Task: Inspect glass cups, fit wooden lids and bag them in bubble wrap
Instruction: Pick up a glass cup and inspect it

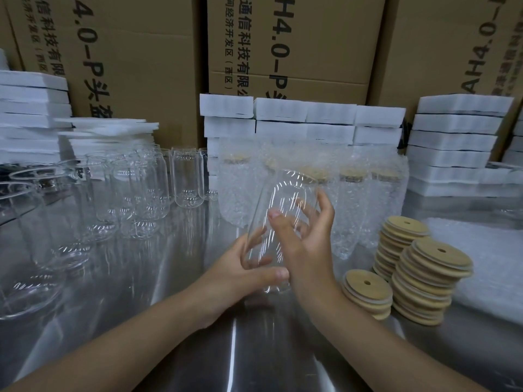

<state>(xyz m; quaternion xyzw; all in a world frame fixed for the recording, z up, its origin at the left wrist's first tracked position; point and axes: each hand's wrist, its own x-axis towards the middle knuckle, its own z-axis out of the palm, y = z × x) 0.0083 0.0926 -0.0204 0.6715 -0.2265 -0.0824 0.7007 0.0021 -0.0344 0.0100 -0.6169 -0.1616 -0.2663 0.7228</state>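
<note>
Fingers point(278, 274) of left hand point(237, 267) and right hand point(308, 244) are curled round a clear cylindrical glass cup point(285, 193), tilted between them, presumably for inspection.

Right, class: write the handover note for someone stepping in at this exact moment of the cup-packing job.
The left hand grips the lower end of a tilted glass cup; the right hand holds its middle, both above the steel table.
The bare cups stand at left; the wooden lids are stacked at right, with bubble wrap beyond them.
Done: a row of lidded, bagged cups stands behind the hands.
Left: finish inspecting this cup, lid it, bag it, then do the bare ones.
</note>
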